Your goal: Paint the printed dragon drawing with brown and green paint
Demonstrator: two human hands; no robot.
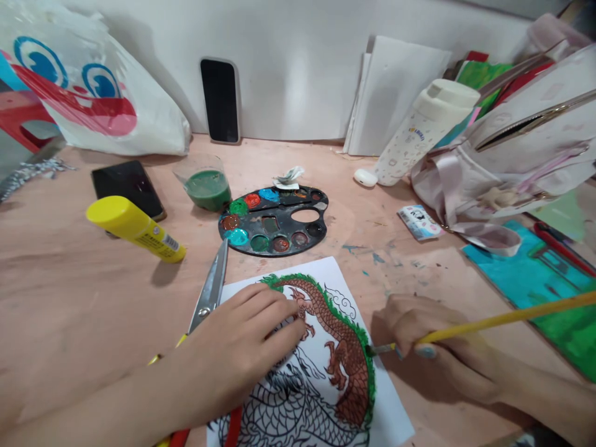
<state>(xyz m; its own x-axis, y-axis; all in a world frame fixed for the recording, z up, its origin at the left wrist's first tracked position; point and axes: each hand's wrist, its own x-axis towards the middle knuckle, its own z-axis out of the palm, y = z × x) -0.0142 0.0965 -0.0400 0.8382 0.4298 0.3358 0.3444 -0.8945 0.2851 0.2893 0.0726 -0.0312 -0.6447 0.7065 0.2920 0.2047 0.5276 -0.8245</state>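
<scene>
Here, right hand (pixel 447 347): fingers (pixel 410 320) pinched around a yellow-handled paintbrush (pixel 493 320) touching a dragon drawing (pixel 339 366); left hand (pixel 233 347): open, lying flat on it.

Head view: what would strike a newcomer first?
The dragon drawing at front centre, painted brown with a green edge, stands out most, with the left hand resting on it and the right hand holding a yellow paintbrush at its edge. Just beyond it sits a black paint palette of bright colours, with a yellow glue stick to its left.
</scene>
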